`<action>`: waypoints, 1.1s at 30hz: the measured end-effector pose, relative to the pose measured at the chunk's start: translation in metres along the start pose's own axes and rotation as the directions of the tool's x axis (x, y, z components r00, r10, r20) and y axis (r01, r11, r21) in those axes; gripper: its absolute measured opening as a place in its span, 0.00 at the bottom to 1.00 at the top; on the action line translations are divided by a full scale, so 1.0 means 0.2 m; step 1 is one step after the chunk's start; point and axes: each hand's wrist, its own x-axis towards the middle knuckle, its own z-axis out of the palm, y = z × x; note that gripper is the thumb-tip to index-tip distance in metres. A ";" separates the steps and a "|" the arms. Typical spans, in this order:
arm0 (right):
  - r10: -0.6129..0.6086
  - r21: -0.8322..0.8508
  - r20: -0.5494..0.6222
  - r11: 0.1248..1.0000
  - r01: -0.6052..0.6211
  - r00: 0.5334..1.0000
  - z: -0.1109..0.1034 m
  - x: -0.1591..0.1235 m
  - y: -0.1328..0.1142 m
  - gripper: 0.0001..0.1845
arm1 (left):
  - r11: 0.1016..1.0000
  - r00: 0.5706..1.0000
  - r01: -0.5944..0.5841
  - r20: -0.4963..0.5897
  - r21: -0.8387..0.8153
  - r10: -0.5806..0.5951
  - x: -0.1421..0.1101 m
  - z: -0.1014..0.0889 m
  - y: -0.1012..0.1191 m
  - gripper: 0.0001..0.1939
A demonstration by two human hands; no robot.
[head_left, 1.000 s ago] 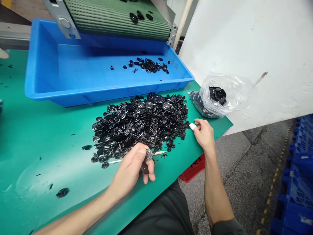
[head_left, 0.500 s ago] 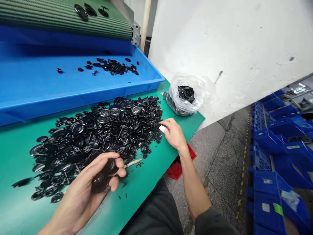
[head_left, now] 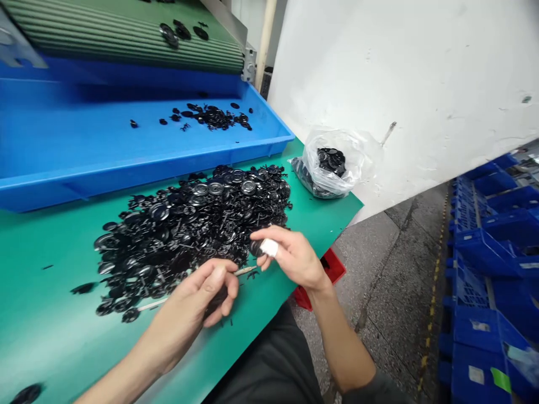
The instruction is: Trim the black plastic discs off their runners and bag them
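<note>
- Left hand (head_left: 197, 292) curls shut around a thin pale stick (head_left: 245, 271)
- Right hand (head_left: 292, 258), one finger taped, pinches a black disc (head_left: 255, 248)
- Both hands sit beside a heap of black plastic parts (head_left: 189, 235) on a green mat (head_left: 50, 314)
- Farther off: a plastic bag (head_left: 330, 171), a blue tray (head_left: 126, 179), a green belt (head_left: 126, 45)

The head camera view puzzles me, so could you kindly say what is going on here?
A person's left hand grips a thin pale stick and something dark; the right hand, one finger taped white, pinches a small black plastic part. Beside them, a heap of such parts lies on a green mat, with more in a blue tray.
</note>
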 end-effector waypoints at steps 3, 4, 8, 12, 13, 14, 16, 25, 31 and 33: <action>-0.010 0.011 0.080 1.000 0.010 0.997 0.13 -0.04 -0.01 0.16 | 0.999 0.998 -0.015 0.063 0.041 0.012 -0.01 0.00 0.00 0.19; -0.008 0.015 0.072 1.000 0.007 0.997 0.16 -0.04 0.00 0.17 | 0.999 0.998 -0.015 0.068 0.048 0.012 -0.01 0.00 0.00 0.20; 0.005 -0.050 0.011 0.999 -0.005 1.000 0.20 -0.06 0.04 0.17 | 0.999 0.999 -0.020 0.032 0.027 0.019 -0.01 -0.01 0.00 0.20; -0.061 -0.234 0.048 0.970 0.070 0.997 0.21 -0.09 0.04 0.17 | 0.998 0.997 -0.056 0.051 0.029 0.054 0.00 -0.02 -0.02 0.19; -0.062 -0.267 0.041 0.961 0.070 0.997 0.21 -0.10 0.04 0.16 | 0.997 0.996 -0.060 0.066 0.040 0.057 0.00 -0.02 -0.02 0.18; -0.060 -0.301 0.020 0.952 0.063 0.998 0.21 -0.10 0.04 0.16 | 0.997 0.995 -0.062 0.080 0.053 0.057 0.00 -0.02 -0.03 0.18; -0.071 -0.344 -0.029 0.937 0.057 0.997 0.22 -0.11 0.04 0.17 | 0.995 0.995 -0.059 0.083 0.078 0.052 0.00 -0.03 -0.03 0.19; -0.126 -0.320 -0.158 0.945 0.070 0.979 0.28 -0.14 0.05 0.21 | 0.983 0.996 -0.089 -0.016 0.162 0.093 0.00 -0.01 0.00 0.21; -0.299 -0.509 0.006 0.820 0.260 0.954 0.27 -0.17 0.05 0.19 | 0.980 0.997 -0.079 0.010 0.182 0.079 -0.01 -0.03 -0.02 0.24; -0.312 -0.525 0.082 0.794 0.307 0.946 0.25 -0.17 0.04 0.17 | 0.974 0.998 -0.054 0.028 0.222 0.049 -0.02 -0.05 -0.02 0.26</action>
